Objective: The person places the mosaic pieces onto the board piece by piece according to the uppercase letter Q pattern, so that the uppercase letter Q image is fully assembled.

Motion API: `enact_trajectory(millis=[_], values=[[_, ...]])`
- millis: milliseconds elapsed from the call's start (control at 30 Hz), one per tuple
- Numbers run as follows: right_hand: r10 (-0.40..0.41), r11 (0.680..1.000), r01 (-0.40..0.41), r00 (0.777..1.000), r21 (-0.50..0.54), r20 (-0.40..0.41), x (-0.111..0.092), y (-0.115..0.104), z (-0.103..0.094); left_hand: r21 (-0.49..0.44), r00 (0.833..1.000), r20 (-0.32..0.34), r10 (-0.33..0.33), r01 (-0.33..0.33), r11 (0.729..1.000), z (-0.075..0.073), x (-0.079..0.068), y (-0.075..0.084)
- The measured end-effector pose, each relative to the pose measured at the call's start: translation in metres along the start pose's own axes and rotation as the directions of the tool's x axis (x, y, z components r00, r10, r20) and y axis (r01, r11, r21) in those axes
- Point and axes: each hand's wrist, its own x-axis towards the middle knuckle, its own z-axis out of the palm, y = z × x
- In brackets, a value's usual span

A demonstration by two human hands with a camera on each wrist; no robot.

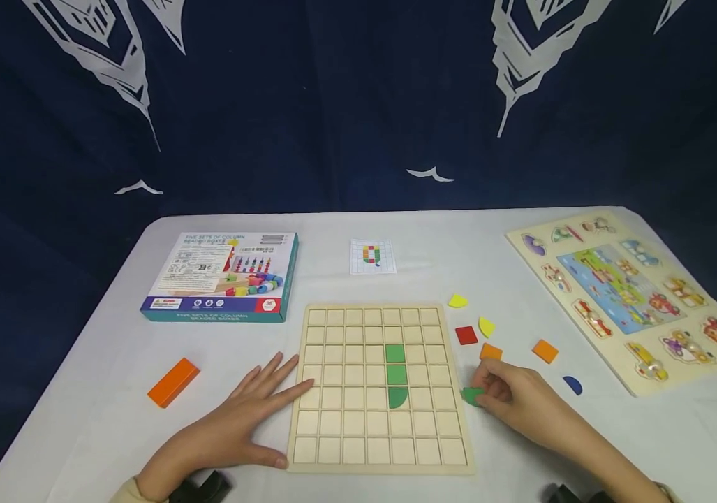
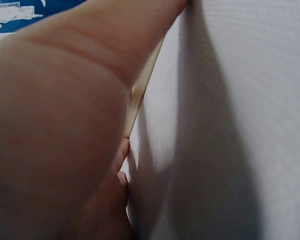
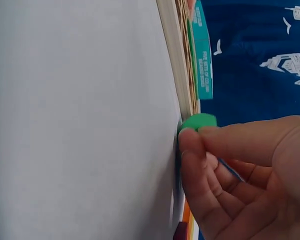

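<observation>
My right hand (image 1: 512, 395) pinches a green rounded piece (image 1: 472, 396) between thumb and fingertips, just off the right edge of the wooden grid board (image 1: 380, 468). In the right wrist view the same green piece (image 3: 200, 120) pokes out past the fingertips. Two green squares (image 1: 396, 364) and a green quarter-circle (image 1: 398, 398) sit in a column on the board. At the board's left edge my left hand (image 1: 248, 412) lies with fingers spread, fingertips over the rim and thumb at the near corner. The left wrist view is mostly filled by skin and tablecloth.
Near the right hand lie yellow pieces (image 1: 486, 327), a red square (image 1: 466, 335), orange squares (image 1: 545, 351) and a blue half-circle (image 1: 572, 385). A pattern card (image 1: 373, 268) lies behind the board. Around them are a toy box (image 1: 220, 279), an orange block (image 1: 173, 382) and a picture puzzle (image 1: 631, 300).
</observation>
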Motion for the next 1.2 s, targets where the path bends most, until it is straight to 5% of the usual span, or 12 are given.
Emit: enact_trajectory(millis=[100,300,500,767,1200], values=[[-0.046,0.990,0.046,0.999,0.136,-0.004,0.001,0.001,-0.002,-0.008,1.000,-0.001,0.000,0.000,1.000,0.000,0.000,0.001],[-0.110,0.915,0.080,0.992,0.396,0.055,0.015,-0.008,-0.003,-0.016,1.000,0.010,-0.002,0.002,1.000,0.000,-0.001,0.002],[-0.057,0.913,0.016,0.995,0.407,0.088,0.048,-0.035,0.015,-0.005,1.000,0.009,-0.001,0.001,1.000,0.000,-0.002,0.001],[-0.085,0.897,0.010,0.985,0.442,0.150,0.082,-0.058,0.048,0.027,0.999,-0.009,0.036,-0.036,0.999,0.001,-0.001,-0.001],[-0.146,0.932,0.063,0.967,0.356,0.210,0.096,-0.064,0.072,0.007,1.000,0.010,0.021,-0.021,1.000,0.000,0.000,-0.001]])
